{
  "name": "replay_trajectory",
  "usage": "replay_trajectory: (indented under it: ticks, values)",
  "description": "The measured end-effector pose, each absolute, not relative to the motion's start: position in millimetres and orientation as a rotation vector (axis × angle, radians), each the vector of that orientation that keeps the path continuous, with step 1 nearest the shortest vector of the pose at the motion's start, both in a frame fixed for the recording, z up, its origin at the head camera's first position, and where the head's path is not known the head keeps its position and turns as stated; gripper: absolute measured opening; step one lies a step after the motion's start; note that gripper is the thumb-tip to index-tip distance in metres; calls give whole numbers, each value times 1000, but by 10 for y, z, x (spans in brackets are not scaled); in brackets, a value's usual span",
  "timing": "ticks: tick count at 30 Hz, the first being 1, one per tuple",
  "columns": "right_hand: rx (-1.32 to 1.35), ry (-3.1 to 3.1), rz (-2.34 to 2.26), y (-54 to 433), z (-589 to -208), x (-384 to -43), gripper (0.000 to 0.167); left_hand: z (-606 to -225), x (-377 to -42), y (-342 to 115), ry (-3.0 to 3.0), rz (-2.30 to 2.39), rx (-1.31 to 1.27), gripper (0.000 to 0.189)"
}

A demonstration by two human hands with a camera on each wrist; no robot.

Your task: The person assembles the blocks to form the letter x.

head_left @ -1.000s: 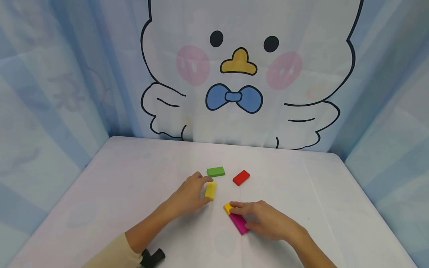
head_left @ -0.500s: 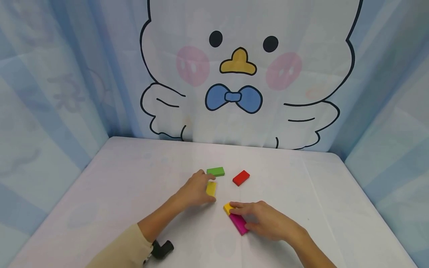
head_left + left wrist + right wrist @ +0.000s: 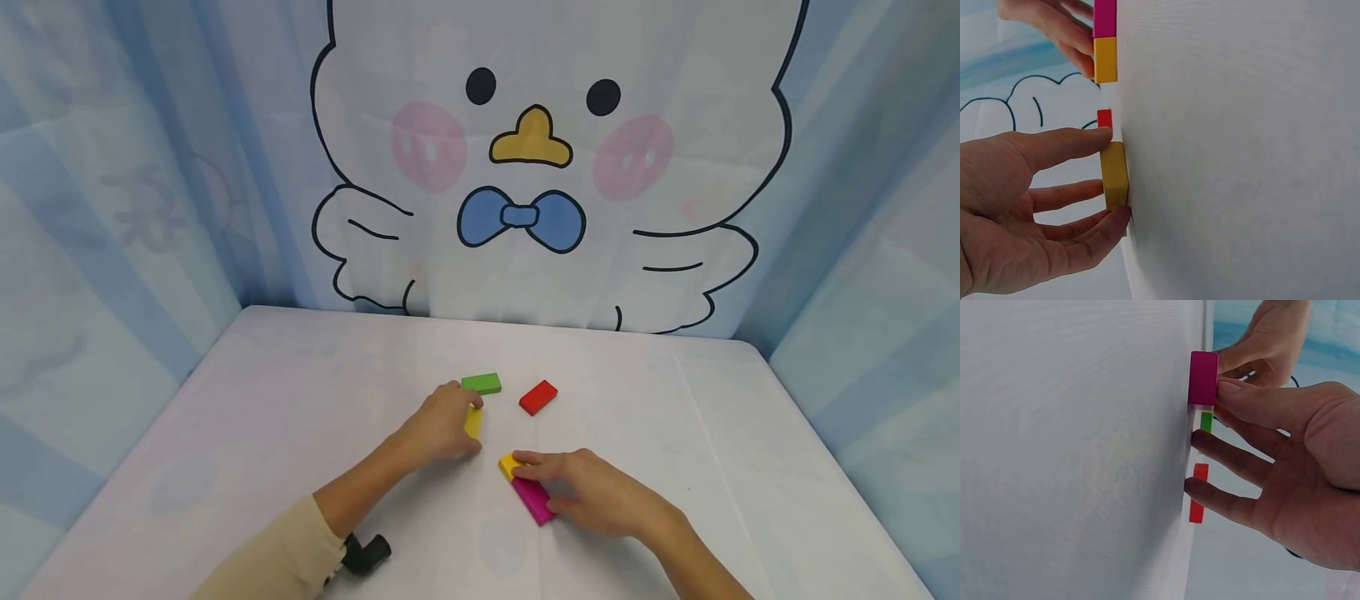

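1. The yellow block [image 3: 1115, 178] lies on the table between the thumb and a fingertip of the left hand [image 3: 441, 423].
2. That hand is parted just enough to span the block lengthwise: thumb at the near end, fingertip at the far end, both touching in the left wrist view. The head view shows only a strip of the block beyond the hand.
3. Just to its right, the magenta block [image 3: 532, 500] and the orange-yellow block [image 3: 507, 467] lie end to end, forming one slanting row, with the orange-yellow one farther from the person.
4. The right hand [image 3: 596, 492] rests against this row with fingers loosely spread; its fingertips touch the orange-yellow block and its thumb touches the magenta one.
5. The green block [image 3: 481, 382] lies flat just beyond the left hand's fingertips.
6. The red block [image 3: 538, 397] lies at an angle to the right of the green one, apart from both hands.
7. The white table [image 3: 645, 400] bears all five blocks.
8. A beige sleeve [image 3: 270, 554] covers the left forearm; a black device [image 3: 367, 554] sits at its cuff.
9. Behind the table hangs a backdrop [image 3: 517, 279] printed with a white cartoon bird in a blue bow tie.
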State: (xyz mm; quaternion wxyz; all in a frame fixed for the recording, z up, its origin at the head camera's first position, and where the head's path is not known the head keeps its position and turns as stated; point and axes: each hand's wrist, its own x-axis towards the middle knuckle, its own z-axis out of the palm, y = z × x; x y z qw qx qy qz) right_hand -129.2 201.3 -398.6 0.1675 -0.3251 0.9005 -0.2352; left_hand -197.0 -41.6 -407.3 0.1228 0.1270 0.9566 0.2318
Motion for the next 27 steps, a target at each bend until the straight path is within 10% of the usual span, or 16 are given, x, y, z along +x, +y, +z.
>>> replay_trajectory:
  ticks: [27]
  values:
    - [-875,2542,-663,2000,-3971,-1299,52,-3976,-1846,-499,2756,677,458,51]
